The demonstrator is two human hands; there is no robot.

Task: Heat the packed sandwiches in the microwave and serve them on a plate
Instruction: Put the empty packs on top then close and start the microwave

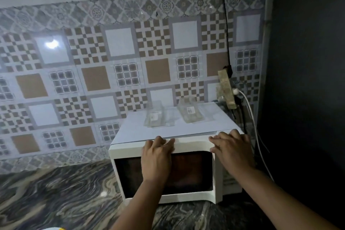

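Both hands flat, holding nothing: left hand on the microwave door, right hand by the panel. Door shut. Your two packed sandwiches sit on top, unheated. Heating and plating remain.
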